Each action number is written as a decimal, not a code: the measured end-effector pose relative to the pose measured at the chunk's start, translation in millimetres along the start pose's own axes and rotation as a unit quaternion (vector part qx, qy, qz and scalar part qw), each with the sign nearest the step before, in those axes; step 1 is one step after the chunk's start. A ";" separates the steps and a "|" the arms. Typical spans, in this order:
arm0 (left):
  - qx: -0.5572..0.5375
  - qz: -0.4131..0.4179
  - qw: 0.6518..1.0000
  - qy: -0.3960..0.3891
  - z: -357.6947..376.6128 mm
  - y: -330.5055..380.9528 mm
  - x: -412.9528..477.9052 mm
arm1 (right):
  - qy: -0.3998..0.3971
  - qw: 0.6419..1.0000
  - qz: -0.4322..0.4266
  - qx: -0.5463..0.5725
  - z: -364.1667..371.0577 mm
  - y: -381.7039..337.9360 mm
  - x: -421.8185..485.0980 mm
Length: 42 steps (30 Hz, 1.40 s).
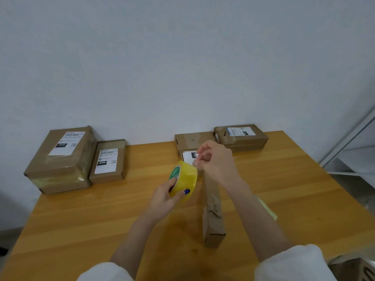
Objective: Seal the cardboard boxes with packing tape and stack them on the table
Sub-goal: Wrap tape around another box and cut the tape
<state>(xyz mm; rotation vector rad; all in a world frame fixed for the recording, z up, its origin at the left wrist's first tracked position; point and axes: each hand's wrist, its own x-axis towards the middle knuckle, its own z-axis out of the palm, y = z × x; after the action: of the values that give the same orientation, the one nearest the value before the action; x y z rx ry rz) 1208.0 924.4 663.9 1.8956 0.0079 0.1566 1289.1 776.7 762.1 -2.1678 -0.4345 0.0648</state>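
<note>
1. The left hand grips a round roll of yellow packing tape. Its thumb (the nail is painted blue) lies on the outer face of the roll.
2. The right hand pinches the loose end of the tape between thumb and fingertips, just beside the upper edge of the roll. Both hands hold the roll above the table.
3. A long narrow brown cardboard box lies on the yellowish wooden table, under the right forearm. Its length runs away from the person, and its top surface looks torn.
4. At the back left stands a large brown cardboard box with a white label. A small flat labelled box lies just beside it, to the right.
5. Near the wall, behind the hands, are a plain brown box, a taped box with a blue-edged label and a small box with a white label, this last one partly hidden by the right hand.
6. A white shelf stands at the right of the table.
</note>
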 end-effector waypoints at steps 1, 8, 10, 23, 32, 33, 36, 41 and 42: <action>0.004 -0.004 1.000 0.001 -0.3 2.7 2.5 | 0.001 1.000 -0.009 -0.006 -0.7 -2.3 1.2; 0.008 0.008 0.999 -0.035 -8.0 13.3 7.3 | -0.052 0.997 0.052 0.016 -15.9 -2.1 11.2; 0.004 0.013 0.999 -0.045 -6.8 13.7 5.6 | -0.054 0.996 0.059 0.028 -14.7 -3.5 11.1; -0.051 -0.052 0.997 -0.032 -14.1 40.6 -7.9 | 0.037 0.989 -0.028 0.139 -10.1 -13.2 -2.2; -0.159 -0.116 0.979 0.052 -9.8 69.6 -19.4 | 0.092 0.934 0.131 0.319 -23.6 11.5 -8.6; -0.176 -0.122 0.975 0.051 -11.3 71.1 -19.9 | 0.103 0.927 0.152 0.327 -23.5 14.6 -10.4; -0.108 -0.105 0.988 0.020 -13.8 72.1 -16.9 | 0.136 0.918 0.192 0.320 -16.8 23.5 -17.9; -0.044 -0.105 0.993 0.011 -14.8 68.7 -4.0 | 0.200 0.903 0.202 0.323 -14.1 30.0 -27.6; -0.029 -0.103 0.994 -0.003 -15.0 69.3 -1.3 | 0.210 0.903 0.199 0.317 -14.4 32.3 -28.4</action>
<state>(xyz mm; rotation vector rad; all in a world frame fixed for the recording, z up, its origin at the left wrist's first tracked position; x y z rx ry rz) 1200.1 915.8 733.8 1.8248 0.1929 0.0099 1274.6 738.8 741.9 -1.5272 0.2631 -0.0344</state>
